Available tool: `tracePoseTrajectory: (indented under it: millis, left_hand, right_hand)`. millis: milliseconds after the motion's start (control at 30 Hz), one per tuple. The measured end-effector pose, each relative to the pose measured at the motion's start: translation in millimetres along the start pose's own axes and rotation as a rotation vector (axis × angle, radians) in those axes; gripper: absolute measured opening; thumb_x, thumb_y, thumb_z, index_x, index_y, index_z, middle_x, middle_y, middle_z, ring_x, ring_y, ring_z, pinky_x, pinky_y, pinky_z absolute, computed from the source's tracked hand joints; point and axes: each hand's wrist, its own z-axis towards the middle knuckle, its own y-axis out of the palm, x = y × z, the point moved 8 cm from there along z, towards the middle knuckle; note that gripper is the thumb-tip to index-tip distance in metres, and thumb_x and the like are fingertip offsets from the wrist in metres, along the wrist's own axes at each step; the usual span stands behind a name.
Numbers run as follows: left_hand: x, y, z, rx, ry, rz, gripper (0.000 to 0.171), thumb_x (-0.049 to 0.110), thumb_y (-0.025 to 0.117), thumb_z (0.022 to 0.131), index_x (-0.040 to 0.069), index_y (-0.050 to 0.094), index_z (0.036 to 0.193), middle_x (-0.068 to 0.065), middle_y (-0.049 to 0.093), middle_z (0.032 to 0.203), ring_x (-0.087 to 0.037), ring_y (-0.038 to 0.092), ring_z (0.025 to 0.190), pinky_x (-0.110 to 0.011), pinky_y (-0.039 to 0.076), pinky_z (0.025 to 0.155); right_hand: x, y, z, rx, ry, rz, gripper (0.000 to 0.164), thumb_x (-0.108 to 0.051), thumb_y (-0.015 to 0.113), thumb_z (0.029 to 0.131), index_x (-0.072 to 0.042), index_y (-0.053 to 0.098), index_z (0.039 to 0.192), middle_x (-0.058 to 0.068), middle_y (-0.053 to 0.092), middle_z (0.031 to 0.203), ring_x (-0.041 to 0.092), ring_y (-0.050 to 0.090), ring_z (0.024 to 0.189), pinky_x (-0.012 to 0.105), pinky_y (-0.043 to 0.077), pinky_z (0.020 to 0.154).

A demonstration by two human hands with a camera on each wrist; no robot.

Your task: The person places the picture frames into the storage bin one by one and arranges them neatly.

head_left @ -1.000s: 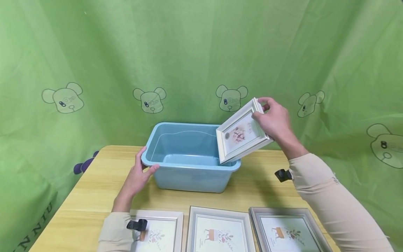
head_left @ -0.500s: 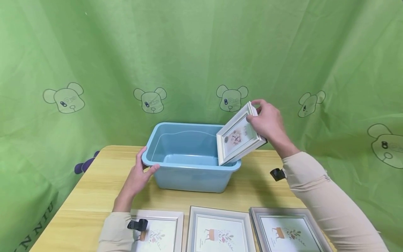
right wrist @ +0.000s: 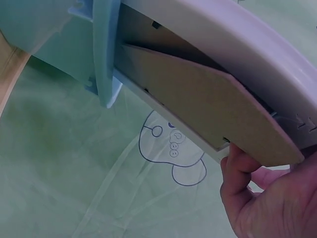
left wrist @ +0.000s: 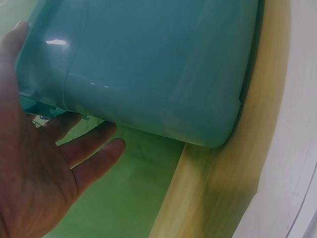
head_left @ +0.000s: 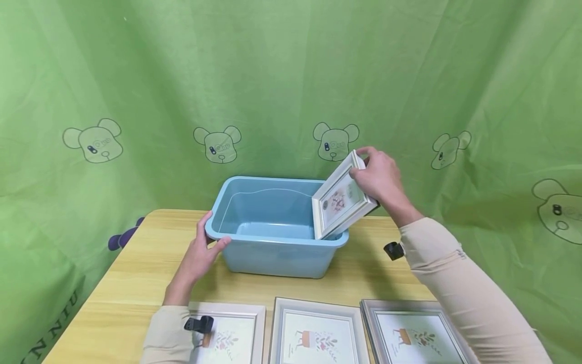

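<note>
My right hand (head_left: 379,176) grips the upper end of a white picture frame (head_left: 338,202) with a pink flower print. The frame leans at a slant, its lower end inside the right side of a blue plastic basin (head_left: 273,258). In the right wrist view, the frame's brown backing with a stand flap (right wrist: 198,99) shows, and my fingers curl at its end. My left hand (head_left: 197,258) rests at the basin's front left corner, thumb on the front and fingers along the left side. In the left wrist view, those fingers are spread and nearly straight.
Three framed deer prints lie along the table's near side: a left frame (head_left: 227,338), a middle frame (head_left: 318,333) and a right frame (head_left: 416,336), the right one apparently stacked. A green curtain (head_left: 273,76) hangs behind the wooden table (head_left: 127,283).
My right hand has moved left and slightly down, and the frame's upper end has swung with it, so the frame stands steeper in the basin. The left hand and basin look unmoved.
</note>
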Motion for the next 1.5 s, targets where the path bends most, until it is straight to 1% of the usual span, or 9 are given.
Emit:
tracePoseTrajectory:
  millis: [233,533,667,800,933,1133,1333,1500]
  left_hand:
    - [0.0,-0.3,0.0,0.002,-0.002,-0.001,0.085,0.042,0.063,0.092,0.028,0.007,0.155,-0.029,0.046,0.143,-0.042,0.049,0.13,-0.054,0.04,0.109]
    - [-1.9,-0.7,1.4,0.007,0.002,-0.002,0.084,0.04,0.064,0.092,0.029,0.008,0.154,-0.029,0.048,0.141,-0.042,0.051,0.128,-0.055,0.04,0.109]
    - [-2.8,-0.5,0.8,0.007,0.005,0.0,0.085,0.039,0.064,0.092,0.027,0.008,0.154,-0.029,0.048,0.141,-0.042,0.051,0.128,-0.054,0.041,0.109]
    - [-3.3,-0.6,1.2,0.008,0.004,-0.004,0.085,0.04,0.064,0.092,0.026,0.008,0.155,-0.029,0.048,0.141,-0.042,0.051,0.128,-0.055,0.041,0.108]
    - [-1.9,-1.3,2.1,0.01,0.007,-0.009,0.085,0.04,0.064,0.092,0.027,0.008,0.155,-0.029,0.048,0.141,-0.042,0.051,0.128,-0.056,0.042,0.107]
    - [-1.4,-0.8,3.2,-0.001,0.016,-0.014,0.085,0.038,0.064,0.093,0.028,0.007,0.155,-0.029,0.048,0.141,-0.042,0.051,0.128,-0.056,0.042,0.107]
    - [-3.0,-1.1,3.5,0.003,0.008,-0.01,0.085,0.038,0.064,0.093,0.029,0.007,0.155,-0.029,0.048,0.141,-0.042,0.052,0.128,-0.055,0.042,0.107]
    - [-2.3,-1.6,2.8,0.007,0.016,-0.006,0.085,0.038,0.064,0.092,0.028,0.007,0.155,-0.029,0.048,0.14,-0.042,0.052,0.127,-0.055,0.043,0.107]
  right_hand:
    - [0,13,3,-0.01,-0.012,-0.025,0.059,-0.02,0.063,0.088,-0.009,0.044,0.144,0.019,0.054,0.108,0.028,0.055,0.081,0.029,0.052,0.05]
    - [-3,28,2,-0.035,-0.008,-0.032,0.06,-0.018,0.063,0.087,-0.011,0.044,0.143,0.018,0.053,0.106,0.027,0.057,0.073,0.027,0.052,0.046]
    - [-4,35,3,-0.035,-0.022,-0.053,0.06,-0.018,0.063,0.086,-0.011,0.045,0.143,0.017,0.054,0.107,0.028,0.055,0.078,0.029,0.051,0.049]
    - [-6,39,6,-0.017,-0.05,-0.067,0.061,-0.018,0.063,0.085,-0.01,0.045,0.142,0.017,0.055,0.109,0.029,0.053,0.083,0.032,0.051,0.055]
    - [-6,43,9,-0.016,-0.053,-0.06,0.061,-0.017,0.063,0.084,-0.008,0.045,0.142,0.018,0.055,0.109,0.03,0.054,0.083,0.03,0.052,0.051]
    - [-3,50,11,-0.051,-0.02,-0.05,0.061,-0.017,0.064,0.085,-0.01,0.044,0.142,0.019,0.053,0.109,0.03,0.056,0.078,0.026,0.052,0.044]
    - [-2,59,13,-0.075,-0.02,-0.054,0.062,-0.018,0.065,0.085,-0.009,0.043,0.143,0.019,0.053,0.11,0.029,0.056,0.078,0.027,0.051,0.046]
    - [0,67,15,-0.094,-0.021,-0.065,0.062,-0.018,0.065,0.085,-0.01,0.043,0.143,0.018,0.053,0.112,0.029,0.055,0.081,0.028,0.051,0.049]
